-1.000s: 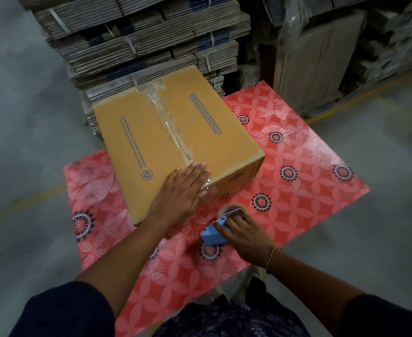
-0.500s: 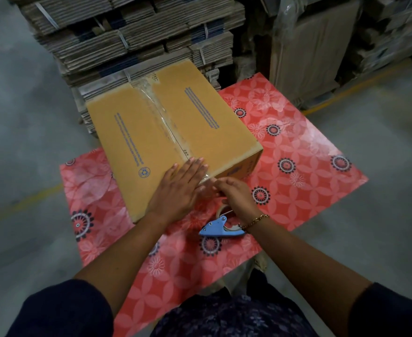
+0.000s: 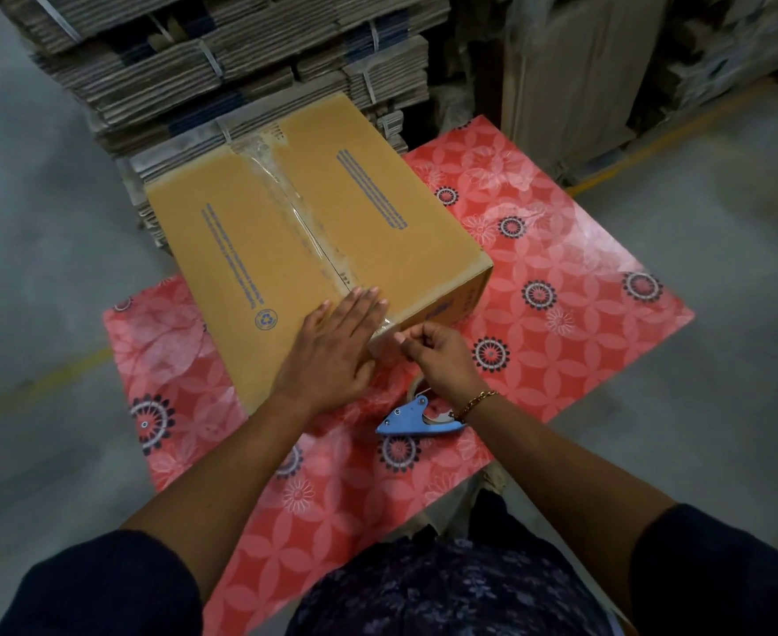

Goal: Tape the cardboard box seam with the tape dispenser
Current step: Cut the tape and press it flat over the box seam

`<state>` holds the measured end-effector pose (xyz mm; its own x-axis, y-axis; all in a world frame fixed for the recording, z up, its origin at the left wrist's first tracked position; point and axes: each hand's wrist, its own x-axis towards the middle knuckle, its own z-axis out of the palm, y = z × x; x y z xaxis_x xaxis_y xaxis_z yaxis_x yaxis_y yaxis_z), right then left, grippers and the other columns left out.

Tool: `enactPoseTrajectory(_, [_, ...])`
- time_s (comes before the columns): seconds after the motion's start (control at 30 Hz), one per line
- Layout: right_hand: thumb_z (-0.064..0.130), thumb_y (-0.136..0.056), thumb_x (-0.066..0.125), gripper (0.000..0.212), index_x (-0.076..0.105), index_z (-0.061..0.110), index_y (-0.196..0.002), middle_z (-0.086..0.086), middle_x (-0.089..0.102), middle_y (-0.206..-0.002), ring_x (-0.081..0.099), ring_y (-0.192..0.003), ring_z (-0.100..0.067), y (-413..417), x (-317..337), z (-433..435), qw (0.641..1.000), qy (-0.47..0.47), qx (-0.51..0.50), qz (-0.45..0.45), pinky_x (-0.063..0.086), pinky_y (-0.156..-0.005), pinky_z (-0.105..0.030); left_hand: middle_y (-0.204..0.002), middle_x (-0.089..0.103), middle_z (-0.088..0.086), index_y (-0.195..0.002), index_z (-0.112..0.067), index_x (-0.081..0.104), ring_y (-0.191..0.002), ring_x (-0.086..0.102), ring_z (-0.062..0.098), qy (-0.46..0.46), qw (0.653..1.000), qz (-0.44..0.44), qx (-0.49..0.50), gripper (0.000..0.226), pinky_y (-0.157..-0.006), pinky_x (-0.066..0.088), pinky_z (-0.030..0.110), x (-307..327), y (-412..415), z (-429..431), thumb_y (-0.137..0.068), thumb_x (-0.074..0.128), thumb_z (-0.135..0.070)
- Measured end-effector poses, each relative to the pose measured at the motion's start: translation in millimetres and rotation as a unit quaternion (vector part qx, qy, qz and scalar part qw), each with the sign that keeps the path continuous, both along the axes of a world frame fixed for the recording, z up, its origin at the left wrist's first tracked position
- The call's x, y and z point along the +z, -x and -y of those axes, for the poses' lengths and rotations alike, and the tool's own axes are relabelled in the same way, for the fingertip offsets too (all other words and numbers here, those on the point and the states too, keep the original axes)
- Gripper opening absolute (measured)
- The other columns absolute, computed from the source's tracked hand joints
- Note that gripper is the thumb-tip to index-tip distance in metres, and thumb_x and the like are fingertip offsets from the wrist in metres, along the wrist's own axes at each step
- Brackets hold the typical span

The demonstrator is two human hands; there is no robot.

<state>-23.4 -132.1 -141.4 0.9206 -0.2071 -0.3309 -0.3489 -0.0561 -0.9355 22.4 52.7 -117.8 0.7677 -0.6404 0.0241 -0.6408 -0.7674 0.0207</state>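
Note:
A brown cardboard box (image 3: 368,208) lies on a red flower-patterned table (image 3: 561,277). Clear tape (image 3: 286,199) runs along its centre seam down to the near edge. My left hand (image 3: 336,355) lies flat on the box's near corner, fingers apart, pressing the tape end. My right hand (image 3: 437,351) is curled at the box's near side, its fingertips pinching the tape end where it folds over the edge. The blue tape dispenser (image 3: 417,417) lies on the table just below my right wrist, partly hidden by it.
Bundled stacks of flattened cardboard (image 3: 221,71) rise right behind the box. More cardboard sheets (image 3: 575,80) lean at the back right. Grey concrete floor (image 3: 33,250) with a yellow line surrounds the table.
My right hand let go of the tape dispenser, left it on the table, and moved up to the box's near edge at the tape end. My left hand stayed flat on the box.

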Motion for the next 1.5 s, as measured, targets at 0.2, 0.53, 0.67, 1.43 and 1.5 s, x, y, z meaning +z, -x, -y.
enactPoseTrajectory(0.2, [0.011, -0.092, 0.07, 0.015, 0.065, 0.013, -0.079, 0.005, 0.06, -0.067, 0.053, -0.062, -0.007, -3, -4, -4, 1.0, 0.022, -0.004, 0.017, 0.044, -0.061, -0.028, -0.17, 0.01, -0.005, -0.161, -0.026, 0.014, -0.156, 0.007, 0.011, 0.008, 1.0, -0.028, 0.001, 0.09, -0.123, 0.018, 0.046, 3, 0, 0, -0.085, 0.047, -0.061])
enactPoseTrajectory(0.53, [0.015, -0.094, 0.069, 0.014, 0.067, 0.003, -0.087, -0.008, 0.064, -0.075, 0.056, -0.069, -0.016, -2, -9, -5, 1.0, 0.004, -0.009, 0.028, 0.046, -0.062, -0.028, -0.167, 0.025, -0.005, -0.157, -0.026, 0.029, -0.154, 0.022, 0.012, 0.026, 0.999, 0.004, 0.018, 0.055, -0.119, 0.025, 0.043, -6, -3, 3, -0.106, 0.028, -0.046])
enactPoseTrajectory(0.67, [0.021, -0.094, 0.068, 0.02, 0.065, 0.002, -0.087, -0.004, 0.064, -0.075, 0.055, -0.067, -0.013, -2, -2, -5, 0.999, 0.037, 0.004, 0.027, 0.045, -0.061, -0.027, -0.167, 0.025, -0.005, -0.157, -0.026, 0.028, -0.154, 0.022, 0.012, 0.017, 1.0, 0.009, 0.014, 0.055, -0.119, 0.027, 0.044, -8, -4, 3, -0.106, 0.026, -0.045])
enactPoseTrajectory(1.43, [0.066, -0.097, 0.03, 0.078, 0.029, 0.015, -0.157, -0.004, 0.03, -0.164, 0.023, -0.153, -0.024, -56, 13, 45, 0.676, 0.61, 0.345, 0.229, 0.023, -0.12, -0.045, -0.166, 0.028, 0.002, -0.157, -0.016, 0.028, -0.153, 0.027, 0.019, -0.014, 1.0, 0.021, 0.008, 0.058, -0.118, 0.029, 0.048, -9, -5, 5, -0.105, 0.034, -0.04])
enactPoseTrajectory(1.5, [0.064, -0.098, 0.031, 0.076, 0.031, 0.015, -0.156, -0.004, 0.032, -0.164, 0.025, -0.152, -0.024, -56, 12, 47, 0.672, 0.609, 0.346, 0.241, 0.025, -0.119, -0.045, -0.166, 0.028, 0.002, -0.157, -0.016, 0.028, -0.153, 0.026, 0.02, -0.016, 1.0, 0.015, 0.005, 0.058, -0.118, 0.028, 0.048, -9, -4, 5, -0.104, 0.035, -0.039])
